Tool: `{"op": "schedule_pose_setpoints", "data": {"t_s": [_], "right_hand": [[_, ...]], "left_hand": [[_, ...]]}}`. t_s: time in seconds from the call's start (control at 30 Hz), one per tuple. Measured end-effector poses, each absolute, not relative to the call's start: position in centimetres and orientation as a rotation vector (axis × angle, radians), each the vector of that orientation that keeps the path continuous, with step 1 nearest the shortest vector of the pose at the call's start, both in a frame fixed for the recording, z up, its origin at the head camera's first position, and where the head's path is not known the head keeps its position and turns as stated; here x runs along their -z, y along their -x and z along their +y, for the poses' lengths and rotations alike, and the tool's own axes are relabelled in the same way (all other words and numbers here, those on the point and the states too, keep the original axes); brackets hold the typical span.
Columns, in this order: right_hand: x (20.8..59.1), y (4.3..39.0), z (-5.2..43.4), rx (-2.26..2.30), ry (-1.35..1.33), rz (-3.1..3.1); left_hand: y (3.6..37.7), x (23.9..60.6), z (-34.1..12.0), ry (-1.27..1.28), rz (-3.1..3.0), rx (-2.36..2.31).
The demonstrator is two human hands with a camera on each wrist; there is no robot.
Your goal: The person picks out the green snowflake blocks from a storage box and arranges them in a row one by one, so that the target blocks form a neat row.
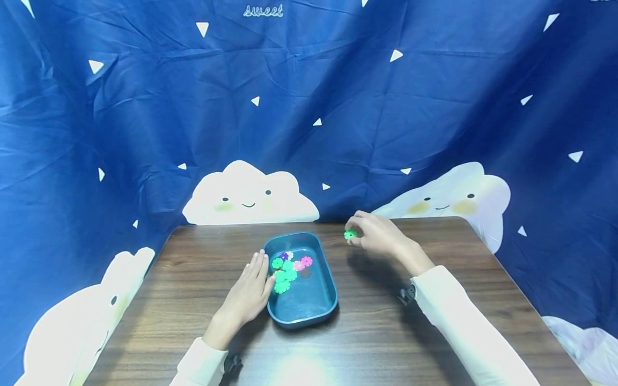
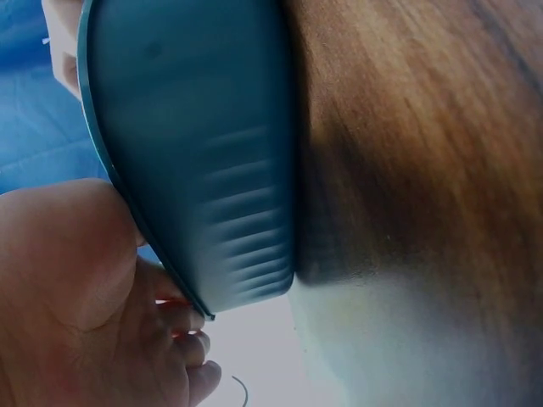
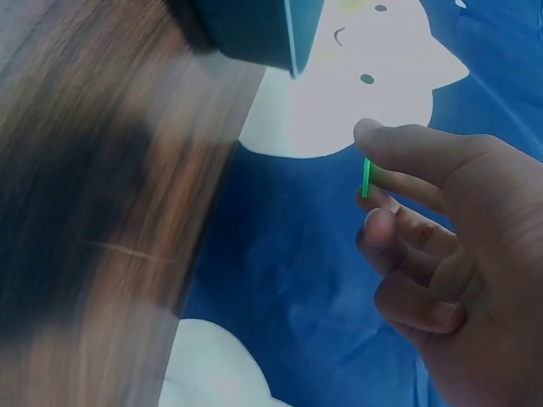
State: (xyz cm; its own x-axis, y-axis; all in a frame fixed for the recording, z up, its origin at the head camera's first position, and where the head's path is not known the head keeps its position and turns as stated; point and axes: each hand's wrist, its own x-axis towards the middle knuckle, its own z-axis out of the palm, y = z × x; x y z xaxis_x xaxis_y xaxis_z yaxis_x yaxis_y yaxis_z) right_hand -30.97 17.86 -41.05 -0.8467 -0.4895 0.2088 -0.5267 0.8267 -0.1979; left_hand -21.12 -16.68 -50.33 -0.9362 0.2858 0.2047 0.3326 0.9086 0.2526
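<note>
The right hand (image 1: 379,236) pinches a green snowflake disc (image 1: 350,234) at its fingers' tips, above the tabletop (image 1: 386,332); the left hand (image 1: 248,292) rests straight-fingered against the teal tray (image 1: 309,313).

The little flower pieces (image 1: 289,268) in the blue tray (image 1: 309,305) lie in a heap, too small to count. In the left wrist view the tray (image 2: 204,153) is blurry and cut off at the top. In the right wrist view the table (image 3: 93,195) is a blur, and the green piece (image 3: 366,177) shows only its thin edge.
</note>
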Motion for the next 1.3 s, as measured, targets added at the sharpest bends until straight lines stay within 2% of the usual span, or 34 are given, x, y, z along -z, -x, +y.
{"op": "schedule_pose_setpoints", "data": {"t_s": [0.47,1.3], "right_hand": [[43.1,31.5,20.6,-0.410,-0.708,-2.913],[48.9,33.4,21.8,-0.445,-0.639,-3.046]], "left_hand": [[21.3,50.5,-16.7,0.474,-2.932,0.432],[21.3,50.3,-16.7,0.476,-2.935,0.439]]}}
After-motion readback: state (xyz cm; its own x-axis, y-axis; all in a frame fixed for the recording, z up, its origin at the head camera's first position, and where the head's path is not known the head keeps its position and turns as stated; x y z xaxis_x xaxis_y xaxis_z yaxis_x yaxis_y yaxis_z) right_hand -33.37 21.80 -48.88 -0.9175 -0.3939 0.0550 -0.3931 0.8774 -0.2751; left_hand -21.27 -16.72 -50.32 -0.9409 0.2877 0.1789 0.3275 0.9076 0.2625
